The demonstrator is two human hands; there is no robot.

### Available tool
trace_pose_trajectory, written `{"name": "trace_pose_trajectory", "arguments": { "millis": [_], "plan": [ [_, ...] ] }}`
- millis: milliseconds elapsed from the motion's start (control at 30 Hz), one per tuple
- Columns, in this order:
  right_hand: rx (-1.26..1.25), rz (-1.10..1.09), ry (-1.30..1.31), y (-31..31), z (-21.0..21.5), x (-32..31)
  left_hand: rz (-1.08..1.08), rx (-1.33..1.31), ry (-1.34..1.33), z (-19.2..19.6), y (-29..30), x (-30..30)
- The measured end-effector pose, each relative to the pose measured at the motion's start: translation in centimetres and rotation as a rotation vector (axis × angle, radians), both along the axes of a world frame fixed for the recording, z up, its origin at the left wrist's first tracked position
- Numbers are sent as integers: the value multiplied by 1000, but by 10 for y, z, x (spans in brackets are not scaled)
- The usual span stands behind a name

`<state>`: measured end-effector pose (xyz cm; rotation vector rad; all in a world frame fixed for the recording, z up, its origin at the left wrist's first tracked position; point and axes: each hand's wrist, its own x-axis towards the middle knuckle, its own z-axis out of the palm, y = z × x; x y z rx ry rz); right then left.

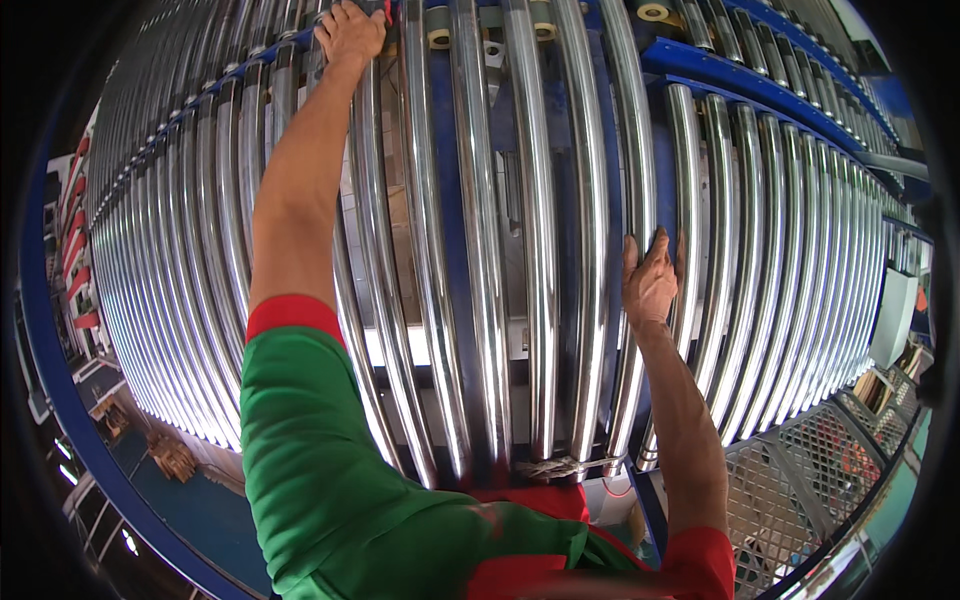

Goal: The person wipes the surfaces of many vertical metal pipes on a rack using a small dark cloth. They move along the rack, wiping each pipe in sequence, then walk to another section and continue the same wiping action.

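The person leans over a roller conveyor [520, 250] built of long chrome steel rollers set side by side in a blue frame [720, 70]. The left hand [350, 30] is stretched to full arm's length toward the far end of the bed, where its fingers [335, 12] curl over the ends of the rollers near the far cross-member; they appear clenched on a roller end, though the exact grip is partly hidden by the picture's rim. The right hand [650, 280] lies much nearer the body, palm down against one roller [640, 200] to the right of the centre bay, fingers [632, 250] extended and laid along its surface, not closed round it. The long axis of each roller runs away from the person, from near edge to far edge, so both hands lie in line with the rollers rather than across them. The right hand is the nearer to the body; the left is well apart from it, up and to the left. A knotted cord [555, 467] binds the near roller ends just beside the person's chest. A metal mesh walkway [800, 470] lies below at right.
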<state>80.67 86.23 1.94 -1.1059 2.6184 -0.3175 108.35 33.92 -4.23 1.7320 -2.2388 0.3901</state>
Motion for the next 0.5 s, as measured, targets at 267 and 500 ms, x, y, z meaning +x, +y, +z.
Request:
{"name": "trace_pose_trajectory", "arguments": {
  "millis": [267,500],
  "plan": [
    [1,45,45,1,4,1,-395,-15,-28,29,163,40],
    [-24,71,60,3,3,0,-86,587,223,84,561,142]
  ]
}}
